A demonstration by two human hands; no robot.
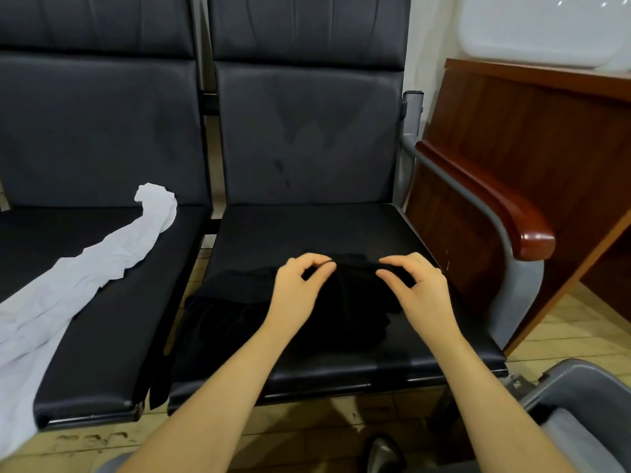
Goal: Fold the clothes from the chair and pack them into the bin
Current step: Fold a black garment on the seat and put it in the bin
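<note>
A black garment (239, 308) lies crumpled on the right seat (307, 230) of a row of dark padded chairs, part of it hanging over the front edge. My left hand (297, 285) pinches the garment's upper edge between thumb and fingers. My right hand (416, 288) hovers just right of it with thumb and fingers curled towards the same edge; whether it holds the fabric I cannot tell. A long white garment (85, 268) trails across the left seat (112, 302) and off its front. A grey bin (580, 394) stands at the lower right.
A wooden armrest (495, 206) on a grey metal frame borders the right seat. Behind it stands a brown wooden desk (532, 131) with a white object (546, 25) on top. The floor is pale tile. A dark shoe (382, 452) shows at the bottom.
</note>
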